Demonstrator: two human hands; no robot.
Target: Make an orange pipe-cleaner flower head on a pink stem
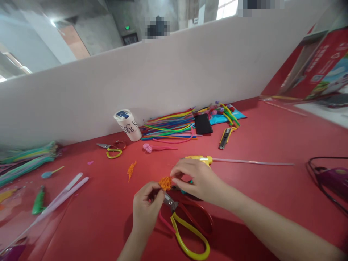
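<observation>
An orange fuzzy piece (165, 183) is held between my two hands above the red table. My left hand (148, 203) pinches its lower left side with thumb and fingers. From the right, my right hand (194, 177) has its fingertips closed at the piece's right edge. Large scissors (190, 235) with one yellow and one red handle lie just below, their blades partly hidden by my left hand. A yellow glue gun (206, 159) with a long clear stick is behind my right hand. Another orange piece (131, 171) lies to the left.
Behind are a white cup (129, 126), small scissors (114, 150), colored pipe cleaners (168, 127), a black case (203, 124) and a utility knife (225, 138). A green tool (39, 201) lies left. A white partition (163, 76) borders the red table (258, 195).
</observation>
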